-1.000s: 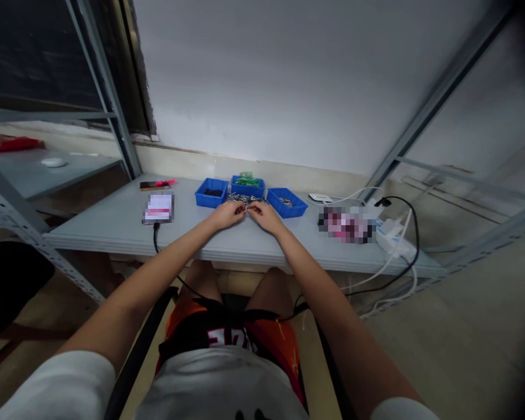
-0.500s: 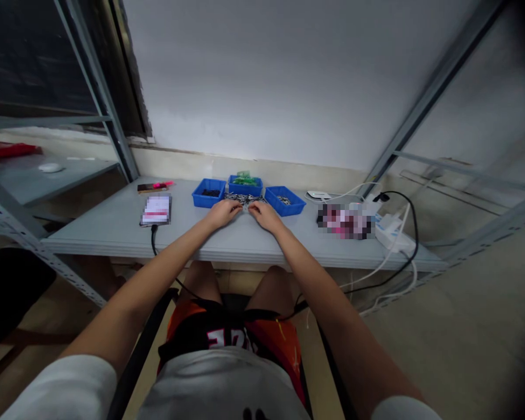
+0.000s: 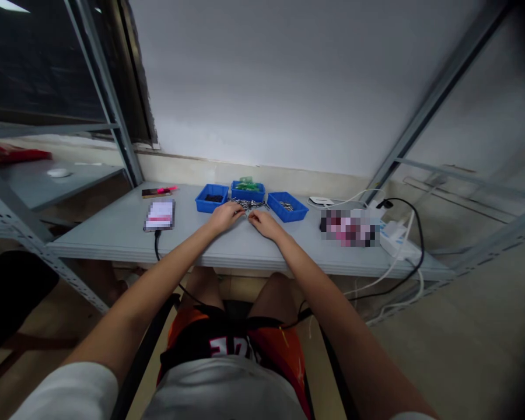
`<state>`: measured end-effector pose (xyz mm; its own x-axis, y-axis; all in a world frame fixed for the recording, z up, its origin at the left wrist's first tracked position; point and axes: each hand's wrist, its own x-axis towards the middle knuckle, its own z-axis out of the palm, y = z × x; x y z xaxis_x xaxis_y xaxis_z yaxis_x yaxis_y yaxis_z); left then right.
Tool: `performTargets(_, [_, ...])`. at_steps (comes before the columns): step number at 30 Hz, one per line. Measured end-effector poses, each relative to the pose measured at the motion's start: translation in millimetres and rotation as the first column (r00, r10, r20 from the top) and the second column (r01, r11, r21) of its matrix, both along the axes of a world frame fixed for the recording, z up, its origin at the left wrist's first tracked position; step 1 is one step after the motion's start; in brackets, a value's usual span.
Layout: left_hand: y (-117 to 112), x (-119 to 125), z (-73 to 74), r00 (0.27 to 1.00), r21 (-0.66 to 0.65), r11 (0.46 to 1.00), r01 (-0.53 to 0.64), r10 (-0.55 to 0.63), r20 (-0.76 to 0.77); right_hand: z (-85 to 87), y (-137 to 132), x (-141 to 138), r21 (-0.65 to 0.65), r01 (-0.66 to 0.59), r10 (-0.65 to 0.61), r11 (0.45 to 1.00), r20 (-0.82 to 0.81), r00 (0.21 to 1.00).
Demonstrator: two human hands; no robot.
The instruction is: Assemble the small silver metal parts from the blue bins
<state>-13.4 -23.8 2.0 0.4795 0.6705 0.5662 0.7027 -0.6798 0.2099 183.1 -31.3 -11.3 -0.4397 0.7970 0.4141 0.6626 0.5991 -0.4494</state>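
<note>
Both my hands rest on a grey table (image 3: pixel 114 233), close together in front of a small pile of metal parts (image 3: pixel 247 204). My left hand (image 3: pixel 226 216) has its fingers curled in a pinch at the near edge of the pile. My right hand (image 3: pixel 262 222) is also pinched, fingertips almost meeting the left ones. What they hold is too small to make out. Behind the pile stand three blue bins: a left bin (image 3: pixel 212 198) with dark parts, a middle bin (image 3: pixel 247 190) with green parts, a right bin (image 3: pixel 287 206) with metal parts.
A phone (image 3: pixel 160 214) with a cable lies left of my hands, a pink marker (image 3: pixel 158 191) behind it. A power strip (image 3: pixel 396 239) with white and black cables sits at the right. Grey shelf uprights frame both sides. My knees are under the table.
My hands have drawn back a little from the pile toward me and stay close together. The camera has shifted slightly.
</note>
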Motion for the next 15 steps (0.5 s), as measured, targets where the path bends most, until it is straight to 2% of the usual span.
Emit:
performTargets(6, [3,-3,1.3,0.997,-0.006,0.998,-0.056,0.056,0.052,2.3,1,-1,0.036,0.065,-0.062,0.997,-0.097,0.993])
performTargets(8, [6,-3,-1.9,0.999,-0.037,0.999,-0.017,0.018,0.030,4.0,2,-2,0.058,0.092,-0.082,0.994,-0.158,0.984])
performTargets(11, [9,-1,-7.3,0.992,-0.105,0.989,0.104,-0.111,-0.064,6.0,2,-3,0.097,0.082,-0.061,0.992,-0.199,0.978])
performTargets(13, [10,0,-8.7,0.990,-0.113,0.988,0.107,-0.116,-0.083,6.7,3,-2,0.115,0.070,-0.045,0.991,-0.201,0.979])
performTargets(15, [8,0,-7.5,0.996,-0.071,0.996,0.062,-0.067,-0.064,6.7,4,-1,0.118,0.081,-0.056,0.990,-0.202,0.978])
